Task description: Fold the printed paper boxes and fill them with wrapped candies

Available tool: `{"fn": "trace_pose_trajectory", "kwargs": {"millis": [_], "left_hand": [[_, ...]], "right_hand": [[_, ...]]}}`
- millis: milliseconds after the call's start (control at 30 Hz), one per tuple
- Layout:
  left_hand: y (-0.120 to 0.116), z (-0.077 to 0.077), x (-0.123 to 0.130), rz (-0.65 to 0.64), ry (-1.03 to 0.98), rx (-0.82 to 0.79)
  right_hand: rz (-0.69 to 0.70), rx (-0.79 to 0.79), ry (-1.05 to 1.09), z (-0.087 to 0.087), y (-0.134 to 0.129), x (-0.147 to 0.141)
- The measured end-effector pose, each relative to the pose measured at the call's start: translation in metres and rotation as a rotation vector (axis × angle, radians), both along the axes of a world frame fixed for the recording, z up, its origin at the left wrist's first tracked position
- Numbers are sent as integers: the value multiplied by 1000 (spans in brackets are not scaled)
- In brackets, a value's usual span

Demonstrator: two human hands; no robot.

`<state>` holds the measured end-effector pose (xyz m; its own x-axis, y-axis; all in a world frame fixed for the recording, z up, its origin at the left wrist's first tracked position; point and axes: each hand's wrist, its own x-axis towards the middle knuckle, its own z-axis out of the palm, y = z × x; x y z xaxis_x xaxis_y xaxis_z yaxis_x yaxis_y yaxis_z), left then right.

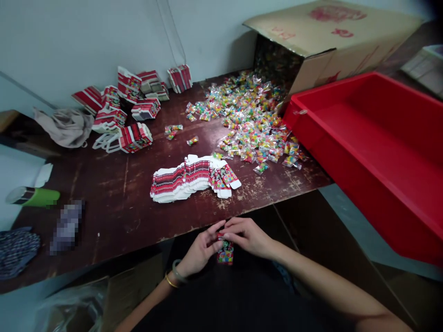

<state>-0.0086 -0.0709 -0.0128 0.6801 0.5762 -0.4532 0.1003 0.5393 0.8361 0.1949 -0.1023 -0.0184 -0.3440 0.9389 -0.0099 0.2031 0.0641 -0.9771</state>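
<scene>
A small red candy box [225,255] with colourful print is held between both hands, just off the table's front edge. My left hand [200,251] grips it from the left, thumb and fingers closed at its upper part. My right hand [247,236] has its fingers closed at the top end of the box, covering that end from view. Beyond the hands, a fanned row of flat red-and-white cartons [187,180] lies on the dark table [128,203]. Behind it spreads a heap of clear-wrapped colourful candies [249,120].
A large cardboard box [332,32] lies with its opening toward the candies. At the right stands a red plastic tub [380,152]. Bundled cartons [136,136] sit along the wall. A cloth [67,127], a green cup [41,197] and a patterned fabric piece [17,251] are at the left.
</scene>
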Motion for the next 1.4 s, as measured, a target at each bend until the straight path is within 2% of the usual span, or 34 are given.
{"fn": "trace_pose_trajectory", "kwargs": {"millis": [67, 133, 200, 233, 300, 367, 433, 500, 533, 567, 667, 733, 800, 867, 967, 1033, 1100, 1167, 1200, 1333, 1400], "left_hand": [[-1, -1, -3, -31, -14, -10], [-1, -3, -3, -77, -7, -11], [1, -2, -2, -107, 55, 53], [4, 0, -1, -122, 110, 116], [14, 6, -5, -205, 234, 264], [28, 16, -16, -376, 331, 400], [42, 24, -31, -568, 399, 472], [51, 27, -45, -658, 451, 447], [53, 27, -49, -628, 455, 400], [54, 25, -50, -545, 435, 330], [51, 15, -37, -182, 277, 91], [46, 5, -18, -37, 166, -11], [40, -3, 2, 29, 65, -44], [34, -8, 19, 30, 10, -45], [28, -7, 30, -19, 8, -3], [25, -5, 31, -16, 35, 37], [24, -4, 30, -14, 73, 79], [21, -6, 30, -27, 110, 129], [19, -7, 30, -30, 117, 150], [15, -9, 34, -5, 70, 180], [16, -6, 37, -7, 43, 173]], "right_hand": [[76, 159, -134, 1, -11, -4], [138, 251, -232, 1, -18, -6], [196, 304, -274, -1, -12, 1], [170, 336, -302, -2, -3, 11], [-35, 407, -399, -6, 26, 40], [-385, 455, -533, -14, 57, 75], [-519, 446, -622, -28, 73, 101], [-503, 451, -766, -44, 65, 107], [-457, 465, -815, -52, 53, 103], [-401, 485, -833, -59, 38, 95], [-334, 530, -685, -67, -5, 61], [-397, 443, -474, -56, -18, 42], [-450, 284, -264, -36, -13, 29], [-468, 205, -159, -14, 3, 22], [-506, 301, -232, 9, 30, 21], [-471, 368, -312, 16, 42, 21], [-331, 393, -349, 17, 48, 21], [-221, 379, -345, 15, 49, 19], [-231, 350, -321, 14, 48, 18], [-547, 186, -91, 4, 38, 9], [-638, 140, -6, -2, 32, 2]]}}
